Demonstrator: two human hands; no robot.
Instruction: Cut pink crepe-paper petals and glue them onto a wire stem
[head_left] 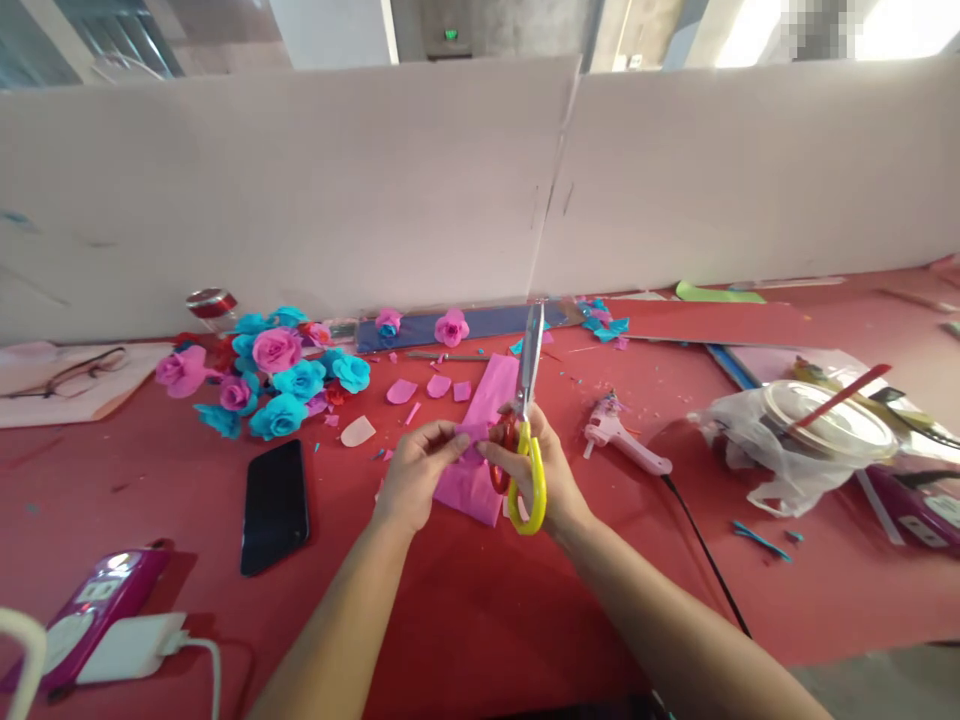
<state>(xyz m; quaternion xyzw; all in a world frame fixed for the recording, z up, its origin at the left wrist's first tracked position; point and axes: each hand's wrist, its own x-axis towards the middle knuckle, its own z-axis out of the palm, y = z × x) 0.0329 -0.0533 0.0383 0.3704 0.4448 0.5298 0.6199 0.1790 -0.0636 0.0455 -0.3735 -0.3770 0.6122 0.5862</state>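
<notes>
My right hand [544,470] grips the yellow and red handles of a pair of scissors [527,400], whose blades point up and away from me. My left hand [416,470] pinches a small piece of pink crepe paper [471,432] beside the scissor handles. Under both hands a folded strip of pink crepe paper [484,430] lies on the red table [480,600]. Small cut pink petals [420,390] lie just beyond the hands.
A heap of blue and pink paper roses [274,375] lies at the left. A black phone [274,505] lies left of my hands, a pink glue gun [622,435] with a black cord at the right, and a plastic bag with a lidded cup [810,430] beyond it. White partition boards [450,190] close the back.
</notes>
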